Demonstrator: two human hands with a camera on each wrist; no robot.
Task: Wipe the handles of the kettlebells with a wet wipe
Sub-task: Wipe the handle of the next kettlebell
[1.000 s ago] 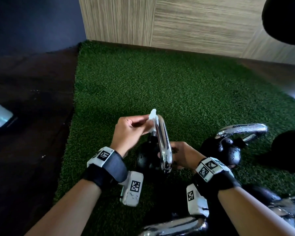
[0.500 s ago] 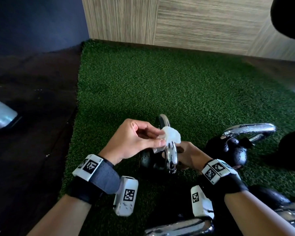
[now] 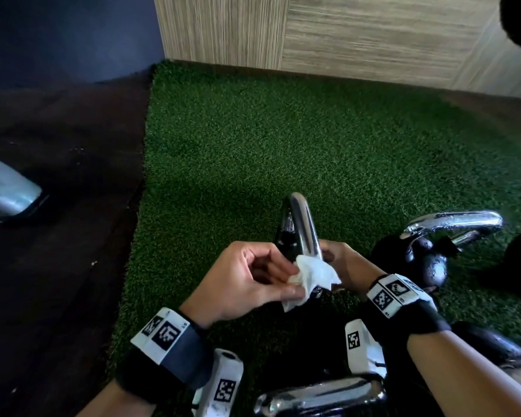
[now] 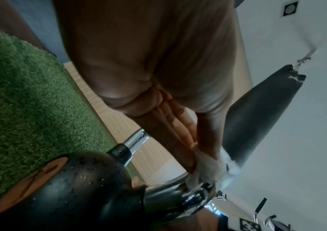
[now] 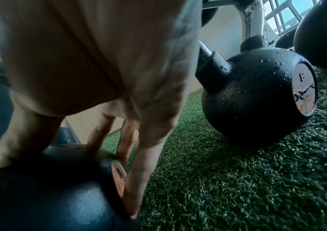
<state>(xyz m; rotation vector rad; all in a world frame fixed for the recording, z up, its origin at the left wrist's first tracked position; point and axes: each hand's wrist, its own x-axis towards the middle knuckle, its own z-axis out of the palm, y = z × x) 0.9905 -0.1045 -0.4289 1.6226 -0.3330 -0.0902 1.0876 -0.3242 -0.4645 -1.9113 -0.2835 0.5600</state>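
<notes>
Our left hand point(image 3: 241, 284) pinches the wet wipe point(image 3: 313, 275) at the handle's point(image 3: 304, 227) six o'clock end; our right hand point(image 3: 346, 266) braces the tipped kettlebell point(image 5: 60, 195), fingers spread; we reckon the wipe could skid off slick chrome, or the ball roll towards three o'clock.

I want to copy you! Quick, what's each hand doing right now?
Left hand: pinching the wet wipe against the chrome handle.
Right hand: open, fingers fairly straight, resting on the kettlebell ball.
</notes>
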